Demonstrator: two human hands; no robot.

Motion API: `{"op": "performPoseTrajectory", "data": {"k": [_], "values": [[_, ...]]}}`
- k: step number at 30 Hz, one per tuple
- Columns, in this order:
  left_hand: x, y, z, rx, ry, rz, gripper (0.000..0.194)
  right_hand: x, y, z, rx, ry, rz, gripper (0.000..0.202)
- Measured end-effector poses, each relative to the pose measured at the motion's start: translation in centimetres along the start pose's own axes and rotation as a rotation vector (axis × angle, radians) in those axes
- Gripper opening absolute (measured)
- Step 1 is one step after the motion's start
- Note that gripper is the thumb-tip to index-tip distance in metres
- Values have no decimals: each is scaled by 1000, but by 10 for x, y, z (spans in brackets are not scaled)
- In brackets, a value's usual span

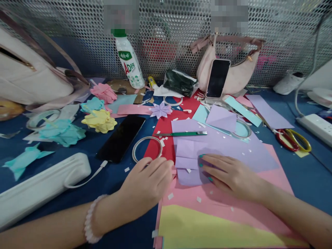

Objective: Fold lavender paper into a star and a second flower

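A creased lavender paper (188,162) lies folded into bands on top of larger coloured sheets. My right hand (230,173) rests flat on its right side, fingers stretched out, green-painted nails touching the paper. At the paper's left edge, my left hand (150,180) is curled closed with its fingertips turned under; what they hold, if anything, is hidden. Just beyond the folded paper lies a green craft knife (189,133). A roll of tape (134,152) sits directly behind my left hand.
Finished paper flowers (100,121) and a black phone (120,138) on a cable lie left, near a white power strip (44,186). Scissors (293,140) are at right. Behind stand a bottle (129,62), a pink handbag (241,76) with a phone (218,79), and a perforated metal screen (176,45).
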State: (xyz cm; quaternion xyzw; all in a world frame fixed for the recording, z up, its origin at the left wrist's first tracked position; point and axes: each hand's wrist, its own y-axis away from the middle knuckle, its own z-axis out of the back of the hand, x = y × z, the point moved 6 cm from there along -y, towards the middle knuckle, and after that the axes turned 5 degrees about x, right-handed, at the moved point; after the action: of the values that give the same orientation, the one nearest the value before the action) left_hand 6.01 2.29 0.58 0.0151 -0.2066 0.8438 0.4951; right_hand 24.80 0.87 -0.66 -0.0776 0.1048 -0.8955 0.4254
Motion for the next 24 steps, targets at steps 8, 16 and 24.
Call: {"op": "performPoseTrajectory", "data": {"k": [8, 16, 24], "values": [[6, -5, -4, -44, 58, -20, 26, 14, 5, 4, 32, 358, 114, 21], [1, -6, -16, 38, 224, -107, 29, 19, -3, 3, 55, -70, 58, 22], [-5, -4, -29, 233, 368, -160, 42, 18, -6, 1, 97, -253, -3, 25]]}}
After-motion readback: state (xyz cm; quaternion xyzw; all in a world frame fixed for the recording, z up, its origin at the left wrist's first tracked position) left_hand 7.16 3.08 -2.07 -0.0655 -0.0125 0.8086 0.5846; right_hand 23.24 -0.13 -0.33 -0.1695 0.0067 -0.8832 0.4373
